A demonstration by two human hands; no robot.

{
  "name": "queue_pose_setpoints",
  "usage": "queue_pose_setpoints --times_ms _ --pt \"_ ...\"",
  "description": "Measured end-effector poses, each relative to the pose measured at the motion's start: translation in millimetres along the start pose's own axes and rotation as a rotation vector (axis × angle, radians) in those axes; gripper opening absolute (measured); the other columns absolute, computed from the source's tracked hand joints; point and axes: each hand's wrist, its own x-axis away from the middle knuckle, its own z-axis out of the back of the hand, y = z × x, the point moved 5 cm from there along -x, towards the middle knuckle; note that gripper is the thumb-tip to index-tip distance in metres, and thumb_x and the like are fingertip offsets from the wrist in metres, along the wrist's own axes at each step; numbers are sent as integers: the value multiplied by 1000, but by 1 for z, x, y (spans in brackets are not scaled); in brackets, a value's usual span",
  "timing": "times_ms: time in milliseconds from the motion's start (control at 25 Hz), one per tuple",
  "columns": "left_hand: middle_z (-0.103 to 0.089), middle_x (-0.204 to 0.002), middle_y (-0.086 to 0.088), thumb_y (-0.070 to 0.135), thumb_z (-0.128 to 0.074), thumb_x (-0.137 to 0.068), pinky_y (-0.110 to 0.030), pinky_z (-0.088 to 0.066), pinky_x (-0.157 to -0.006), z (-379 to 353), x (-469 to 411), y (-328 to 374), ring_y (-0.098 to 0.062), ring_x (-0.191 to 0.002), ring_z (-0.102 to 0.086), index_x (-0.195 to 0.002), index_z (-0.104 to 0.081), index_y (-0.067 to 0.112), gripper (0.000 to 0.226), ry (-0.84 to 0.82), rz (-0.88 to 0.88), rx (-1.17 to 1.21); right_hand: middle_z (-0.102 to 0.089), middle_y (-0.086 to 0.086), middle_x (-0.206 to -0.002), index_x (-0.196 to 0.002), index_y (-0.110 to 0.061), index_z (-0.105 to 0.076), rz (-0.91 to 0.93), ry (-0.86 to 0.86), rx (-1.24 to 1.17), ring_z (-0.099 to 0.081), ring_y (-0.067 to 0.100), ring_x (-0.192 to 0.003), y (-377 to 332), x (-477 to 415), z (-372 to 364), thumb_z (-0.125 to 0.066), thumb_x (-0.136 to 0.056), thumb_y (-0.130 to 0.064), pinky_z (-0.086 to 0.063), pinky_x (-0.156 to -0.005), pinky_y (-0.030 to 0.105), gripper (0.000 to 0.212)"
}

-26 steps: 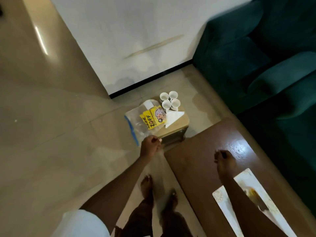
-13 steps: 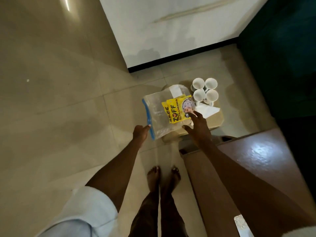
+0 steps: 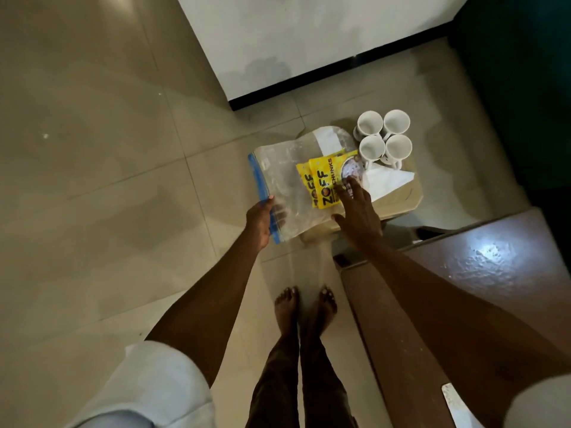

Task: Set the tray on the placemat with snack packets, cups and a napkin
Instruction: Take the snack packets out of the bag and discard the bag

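A clear plastic bag point(image 3: 278, 174) with a blue edge lies half over a low beige stool point(image 3: 401, 199). Two yellow snack packets point(image 3: 324, 177) lie on the bag. Several white cups point(image 3: 383, 137) stand together at the stool's far corner, and a white napkin point(image 3: 386, 180) lies just in front of them. My left hand point(image 3: 261, 220) grips the bag's blue edge at its near end. My right hand point(image 3: 358, 211) reaches over the stool, its straight fingers touching the near packet.
A glossy brown table point(image 3: 463, 273) stands to the right of my feet, with a corner of a white placemat point(image 3: 454, 403) at its near end. A dark green sofa point(image 3: 525, 88) fills the right. A white wall point(image 3: 278, 32) rises behind the stool. Tiled floor lies to the left.
My right hand came off the brown table and reached onto the yellow packets. My left hand shifted to the bag's blue edge and took hold of it. The view tilted down.
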Motion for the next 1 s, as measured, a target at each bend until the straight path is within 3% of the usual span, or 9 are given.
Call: queue_pose_setpoints --times_ms 120,280,360,520,640,760,920,1000 --pt "-71 -101 -19 17 -60 -102 -34 -54 -67 -9 12 34 -26 -77 -65 -118 -66 0 23 9 -123 9 -22 7 -172 -163 -25 -32 14 -30 -50 -27 34 -154 -5 7 15 -76 -92 -22 -45 -115 54 84" --pt "-69 -108 -18 16 -70 -96 -44 -50 -90 -23 69 61 -30 -95 -65 -118 -70 -4 30 -43 -158 -5 -36 9 -166 -161 -20 -38 -49 79 -342 -37 30 -151 -39 60 70 -74 -95 -30 -36 -121 41 75" --pt "-72 -100 -13 16 -72 -94 -42 -55 -92 -43 111 71 -26 -90 -68 -109 -74 0 22 -167 -159 11 -45 5 -161 -157 -22 -45 -76 188 -509 -45 24 -146 -60 100 103 -74 -96 -35 -43 -117 43 69" --pt "-77 -88 -8 16 -76 -90 -34 -63 -74 -82 224 80 -24 -83 -73 -104 -78 4 19 -256 -253 -134 -62 -4 -141 -145 -29 -59 -130 385 -772 -62 13 -126 -89 187 179 -73 -91 -49 -59 -100 39 58" --pt "-80 -87 -6 25 -80 -87 -25 -60 -62 -98 308 62 -18 -77 -77 -92 -80 16 10 -334 -340 -275 -70 -9 -130 -137 -33 -65 -141 423 -874 -71 4 -111 -96 252 209 -67 -84 -72 -64 -93 35 66" --pt "-81 -93 -7 28 -81 -86 -27 -60 -64 -103 374 24 -18 -80 -77 -95 -81 22 11 -421 -366 -370 -71 -21 -122 -130 -48 -66 -126 466 -900 -73 -2 -106 -92 320 212 -73 -92 -50 -65 -86 27 38" --pt "-81 -100 -9 21 -80 -87 -44 -64 -79 -122 439 -41 -27 -91 -78 -112 -76 14 26 -509 -378 -493 -66 -32 -125 -133 -51 -59 -226 615 -875 -69 -6 -109 -75 416 213 -72 -88 -52 -59 -79 12 46" --pt "-81 -97 -3 21 -80 -87 -39 -65 -78 -142 478 -80 -22 -90 -79 -110 -75 14 24 -562 -421 -629 -68 -30 -120 -130 -48 -58 -313 706 -912 -69 -5 -108 -57 468 217 -73 -86 -49 -60 -78 15 46"
